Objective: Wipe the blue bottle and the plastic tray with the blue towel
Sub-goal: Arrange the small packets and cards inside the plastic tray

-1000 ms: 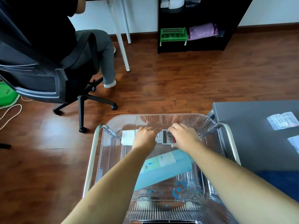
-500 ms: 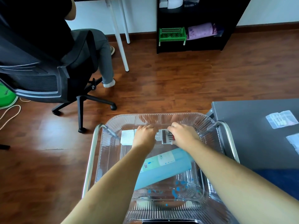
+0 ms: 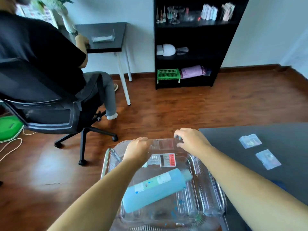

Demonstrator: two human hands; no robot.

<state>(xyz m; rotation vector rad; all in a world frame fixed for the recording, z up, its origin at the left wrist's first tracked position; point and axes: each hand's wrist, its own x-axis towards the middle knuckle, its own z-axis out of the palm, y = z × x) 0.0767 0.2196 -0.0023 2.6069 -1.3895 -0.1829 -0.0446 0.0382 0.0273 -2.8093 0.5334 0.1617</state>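
Note:
The blue bottle (image 3: 155, 190) lies on its side in the clear ribbed plastic tray (image 3: 215, 190), cap pointing right. My left hand (image 3: 138, 150) and my right hand (image 3: 191, 141) are over the tray's far rim. Between them they grip a small clear plastic case (image 3: 165, 144), one hand at each end. A second case with a red label (image 3: 164, 160) lies flat on the tray floor below it. Blue specks dot the tray bottom near me. A sliver of dark blue cloth (image 3: 281, 185) shows behind my right forearm; I cannot tell whether it is the towel.
The tray sits in a metal-railed frame (image 3: 104, 164). A grey table (image 3: 250, 130) to the right holds two small clear packets (image 3: 250, 140). A person sits in a black office chair (image 3: 50, 114) at the left. A black shelf unit (image 3: 188, 44) stands at the far wall.
Both hands rose from the tray floor to the far rim with a clear case between them. The red-labelled case stayed down. The view tilted up, showing more of the room.

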